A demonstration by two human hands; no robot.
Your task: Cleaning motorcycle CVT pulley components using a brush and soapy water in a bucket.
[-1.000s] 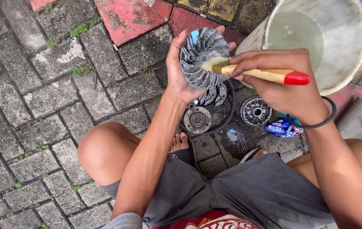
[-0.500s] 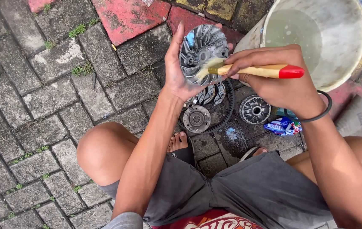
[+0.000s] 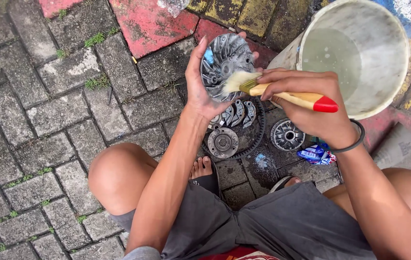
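My left hand (image 3: pixel 200 84) holds up a round grey metal pulley disc with fins (image 3: pixel 225 62), its face turned toward me. My right hand (image 3: pixel 311 103) grips a paintbrush (image 3: pixel 282 94) with a wooden handle and red tip; its pale bristles press on the middle of the disc. Below the hands, on the paving, lie a black toothed belt (image 3: pixel 258 137), a small round metal part (image 3: pixel 222 143), curved shoe pieces (image 3: pixel 241 113) and another round metal hub (image 3: pixel 287 135).
A white bucket (image 3: pixel 359 58) with cloudy liquid stands at the upper right, close to my right hand. A blue crumpled wrapper (image 3: pixel 317 154) lies by the hub. I squat on grey brick paving (image 3: pixel 46 120); red and yellow painted bricks (image 3: pixel 152 21) run along the top.
The disc has been turned slightly in my left hand, and the brush has shifted across its face toward the centre. The parts on the ground have not moved.
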